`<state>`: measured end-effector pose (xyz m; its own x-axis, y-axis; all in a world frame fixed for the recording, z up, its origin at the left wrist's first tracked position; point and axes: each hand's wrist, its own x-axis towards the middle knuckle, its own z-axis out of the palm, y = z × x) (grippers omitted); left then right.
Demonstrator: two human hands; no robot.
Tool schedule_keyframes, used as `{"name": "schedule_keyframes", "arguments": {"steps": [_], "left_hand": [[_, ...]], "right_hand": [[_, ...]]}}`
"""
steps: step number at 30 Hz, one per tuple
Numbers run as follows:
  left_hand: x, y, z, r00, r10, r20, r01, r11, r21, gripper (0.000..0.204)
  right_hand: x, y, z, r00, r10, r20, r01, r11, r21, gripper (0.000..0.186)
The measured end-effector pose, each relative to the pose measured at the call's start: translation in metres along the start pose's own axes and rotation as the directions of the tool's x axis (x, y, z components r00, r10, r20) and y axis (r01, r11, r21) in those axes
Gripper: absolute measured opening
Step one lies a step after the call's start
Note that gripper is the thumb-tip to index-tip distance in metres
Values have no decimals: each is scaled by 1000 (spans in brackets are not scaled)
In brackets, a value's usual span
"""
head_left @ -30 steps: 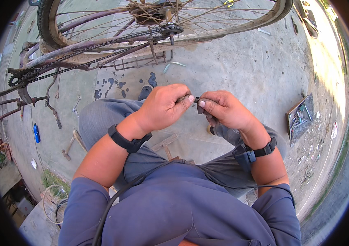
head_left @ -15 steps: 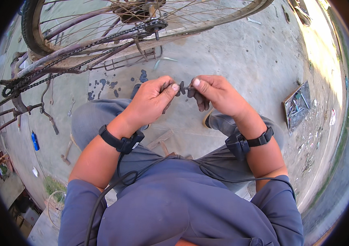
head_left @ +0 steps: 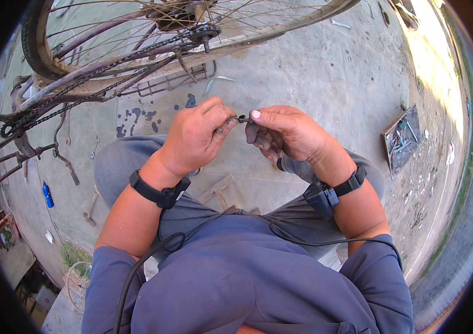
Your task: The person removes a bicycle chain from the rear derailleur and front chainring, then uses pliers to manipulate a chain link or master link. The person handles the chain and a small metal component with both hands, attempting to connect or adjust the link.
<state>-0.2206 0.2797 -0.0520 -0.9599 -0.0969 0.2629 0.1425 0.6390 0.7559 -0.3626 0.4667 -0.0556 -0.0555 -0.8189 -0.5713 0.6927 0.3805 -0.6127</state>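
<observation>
In front of me, above my knees, my two hands meet at a small dark metal part. My left hand is closed, thumb and fingers pinching one end of it. From the other side my right hand grips it between thumb and index finger, the other fingers curled below. Grime darkens the fingertips. Only a short piece shows in the gap, so its exact kind cannot be made out. Beyond the hands stands a bicycle wheel, with a rusty chain running over a sprocket to the left.
A tray of tools lies on the ground at right. A blue bottle, a hammer and a spanner are at left. Below my hands lies a wooden piece. A black cable crosses my lap.
My left hand has rolled over, its knuckles now higher, and the hands have come slightly closer together. Less of the dark part shows between them. My right fingers have shifted round it.
</observation>
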Motion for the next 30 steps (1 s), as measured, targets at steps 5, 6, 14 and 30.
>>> {"name": "schedule_keyframes", "arguments": {"steps": [5,6,14,30], "left_hand": [[1,1,-3,998,57,32,-60,996,71,18],[1,1,-3,997,64,35,-66,995,77,18],[-1,2,-4,998,40,51,-43,997,60,12],[-7,-5,1,880,-369,299,453,842,-294,24]], "right_hand": [[1,4,5,999,26,40,-28,998,61,37],[1,3,5,999,17,52,-20,999,48,36],[-6,-3,10,991,-131,8,126,935,-331,29],[0,5,6,819,-534,210,391,250,-886,14]]}}
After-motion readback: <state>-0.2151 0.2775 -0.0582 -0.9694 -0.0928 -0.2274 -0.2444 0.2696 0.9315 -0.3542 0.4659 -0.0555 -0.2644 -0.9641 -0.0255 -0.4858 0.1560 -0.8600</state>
